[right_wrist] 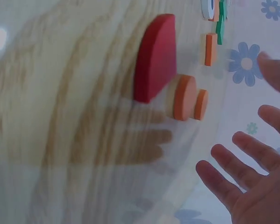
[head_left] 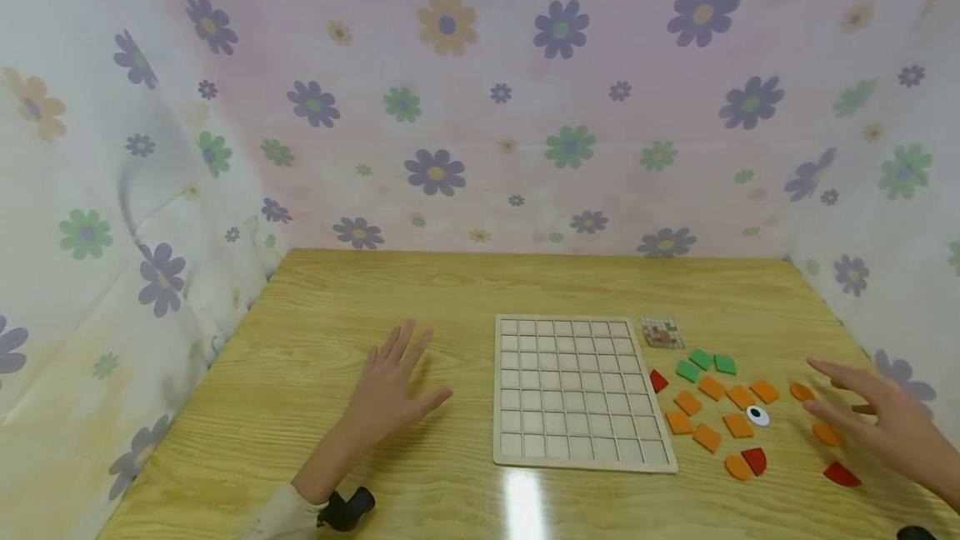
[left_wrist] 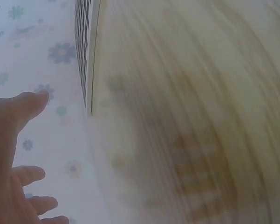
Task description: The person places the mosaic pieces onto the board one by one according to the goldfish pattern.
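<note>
Flowered cloth (head_left: 495, 123) stands behind and on both sides of our wood-grained surface (head_left: 390, 290). Right of center on it lies a pale gridded board (head_left: 575, 401). Our left hand (head_left: 386, 394) is near its left side, fingers spread and released. Beyond its right side we see seven orange squares (head_left: 707, 437), three green squares (head_left: 701, 358) and an eye piece (head_left: 757, 416). Two rounded orange pieces (head_left: 826, 434) lie farther right, near our right hand (head_left: 888, 419), which grasps nothing, its fingers extended; a red wedge (head_left: 842, 474) lies nearer us. Beside the board's far right corner sits a small picture card (head_left: 663, 332).
</note>
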Demonstrator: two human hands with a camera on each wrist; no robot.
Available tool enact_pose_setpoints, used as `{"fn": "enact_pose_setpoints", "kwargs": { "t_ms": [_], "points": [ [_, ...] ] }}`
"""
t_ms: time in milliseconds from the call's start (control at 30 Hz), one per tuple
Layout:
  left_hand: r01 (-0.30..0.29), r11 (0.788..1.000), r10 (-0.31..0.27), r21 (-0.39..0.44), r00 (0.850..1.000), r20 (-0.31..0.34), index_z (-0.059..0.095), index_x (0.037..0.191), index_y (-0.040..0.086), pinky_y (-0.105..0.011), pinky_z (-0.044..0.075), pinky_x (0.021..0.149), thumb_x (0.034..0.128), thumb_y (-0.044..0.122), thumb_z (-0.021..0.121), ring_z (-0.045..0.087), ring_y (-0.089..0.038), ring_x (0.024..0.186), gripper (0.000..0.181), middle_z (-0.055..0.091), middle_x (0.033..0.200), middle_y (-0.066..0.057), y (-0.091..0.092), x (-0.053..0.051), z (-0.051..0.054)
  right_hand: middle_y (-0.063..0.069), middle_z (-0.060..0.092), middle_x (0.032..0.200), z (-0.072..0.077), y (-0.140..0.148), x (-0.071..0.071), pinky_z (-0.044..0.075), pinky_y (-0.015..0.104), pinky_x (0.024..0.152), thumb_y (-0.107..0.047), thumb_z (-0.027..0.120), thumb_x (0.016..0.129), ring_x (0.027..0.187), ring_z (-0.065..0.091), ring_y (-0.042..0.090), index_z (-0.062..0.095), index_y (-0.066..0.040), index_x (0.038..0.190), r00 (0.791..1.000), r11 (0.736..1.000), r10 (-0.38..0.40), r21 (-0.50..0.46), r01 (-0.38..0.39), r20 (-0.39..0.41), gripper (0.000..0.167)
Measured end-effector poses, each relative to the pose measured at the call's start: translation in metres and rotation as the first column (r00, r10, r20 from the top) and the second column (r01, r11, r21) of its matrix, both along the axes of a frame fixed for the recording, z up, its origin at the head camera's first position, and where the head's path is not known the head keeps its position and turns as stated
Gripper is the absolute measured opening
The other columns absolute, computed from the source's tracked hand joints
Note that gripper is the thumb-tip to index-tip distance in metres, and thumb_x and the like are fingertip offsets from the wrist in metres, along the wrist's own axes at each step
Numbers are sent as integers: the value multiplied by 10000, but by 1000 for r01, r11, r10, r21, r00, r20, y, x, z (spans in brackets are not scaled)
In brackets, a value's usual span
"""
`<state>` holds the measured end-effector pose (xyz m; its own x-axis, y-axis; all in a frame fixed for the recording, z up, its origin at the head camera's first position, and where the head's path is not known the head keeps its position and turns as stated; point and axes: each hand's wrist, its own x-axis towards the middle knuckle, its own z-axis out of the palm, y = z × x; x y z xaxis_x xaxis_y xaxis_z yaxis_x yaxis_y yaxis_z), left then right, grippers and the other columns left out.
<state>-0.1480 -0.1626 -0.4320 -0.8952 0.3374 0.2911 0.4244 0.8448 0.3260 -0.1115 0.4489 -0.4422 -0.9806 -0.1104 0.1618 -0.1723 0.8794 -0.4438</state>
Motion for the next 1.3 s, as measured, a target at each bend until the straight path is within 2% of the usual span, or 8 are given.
{"fn": "enact_pose_setpoints", "kwargs": {
  "t_ms": [167,267,400,567,800,1000,1200,1300],
  "points": [
    [131,990,-134,53,990,50,313,1488,95,-648,222,1052,833,523,650,208,-381,1394,851,212,1542,-153,19,-1,-6,352,472,1205,-10,3,1,530,331,513,-274,682,885,889,545,482,447,90,1345,997,999,-53,6,53,53,632],
    [211,974,-219,82,971,100,309,1483,60,-608,231,1071,845,497,653,205,-368,1398,846,225,1538,-153,27,-3,-8,326,534,1119,-10,4,0,516,292,509,-273,697,872,791,607,203,497,106,1295,995,997,-73,12,73,67,602],
    [276,957,-288,90,943,168,331,1475,66,-560,253,1083,850,491,651,213,-336,1402,820,252,1534,-128,35,-5,-11,227,624,981,-9,4,-4,494,234,512,-232,734,839,679,474,-105,603,81,1183,997,998,-66,19,65,51,483],
    [332,939,-344,90,911,227,369,1464,96,-520,206,1114,846,517,643,194,-309,1413,796,244,1543,-89,44,-8,-16,117,652,897,-8,2,-9,479,189,513,-179,770,794,645,479,-101,692,23,1035,998,997,-57,47,55,33,324],
    [391,918,-392,69,865,314,358,1470,106,-500,143,1137,839,554,632,174,-277,1421,821,212,1555,-61,55,-9,-16,80,659,815,-10,3,-18,485,204,494,-126,783,764,606,515,-46,713,22,953,998,996,-61,59,60,11,251],
    [392,919,-380,42,850,365,321,1487,120,-510,120,1140,834,568,629,147,-268,1428,850,185,1564,-31,54,-8,-15,22,646,745,-11,-2,-19,474,193,479,-79,792,739,571,514,-42,717,12,901,998,998,-26,60,29,-54,200],
    [390,919,-383,63,839,386,322,1484,109,-527,108,1137,829,538,655,137,-278,1428,852,190,1562,-37,54,-6,-12,76,647,784,-6,-7,-16,490,196,468,-60,777,758,578,540,-51,710,17,915,996,1000,-14,15,15,-88,188],
    [389,919,-382,64,838,390,331,1480,102,-537,114,1133,825,534,662,149,-283,1425,851,206,1556,-49,54,-5,-12,-15,642,801,-5,-10,-15,487,181,469,-53,782,751,604,540,-77,712,-6,911,991,1000,5,-10,-6,-133,181]
  ]
}}
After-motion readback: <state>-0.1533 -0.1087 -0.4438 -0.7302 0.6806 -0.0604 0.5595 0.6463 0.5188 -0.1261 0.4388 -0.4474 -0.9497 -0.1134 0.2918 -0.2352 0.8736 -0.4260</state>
